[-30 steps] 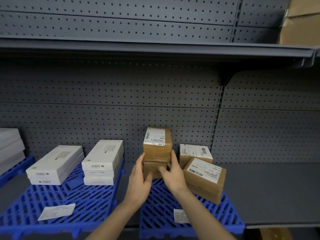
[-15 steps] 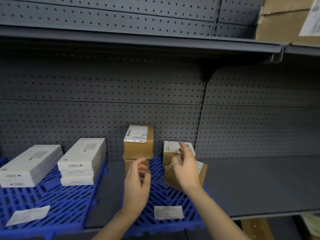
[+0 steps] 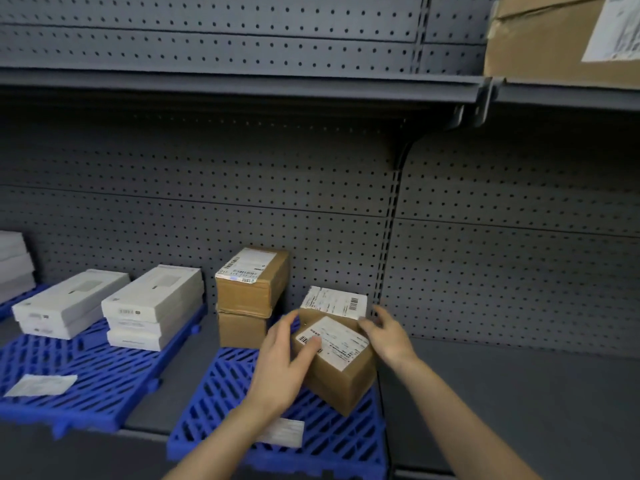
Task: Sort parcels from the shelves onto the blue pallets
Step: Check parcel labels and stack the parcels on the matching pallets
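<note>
A brown parcel (image 3: 346, 382) with a white label lies tilted on the middle blue pallet (image 3: 221, 393), leaning on a second labelled brown parcel (image 3: 334, 303) behind it. My left hand (image 3: 282, 358) holds its left corner, fingers over the label and thumb at the back edge. My right hand (image 3: 386, 336) touches its right top corner with loosely spread fingers. A stack of two brown parcels (image 3: 249, 296) stands at the pallet's back left.
A second blue pallet (image 3: 86, 379) at the left carries stacks of white boxes (image 3: 152, 310) and a loose paper slip (image 3: 41, 384). The grey shelf (image 3: 519, 393) runs on to the right. On the upper shelf sits a large cardboard box (image 3: 554, 39).
My left hand has moved right from the two-parcel stack onto the tilted parcel. My right hand has shifted to that parcel's right corner. The view has turned a little to the right.
</note>
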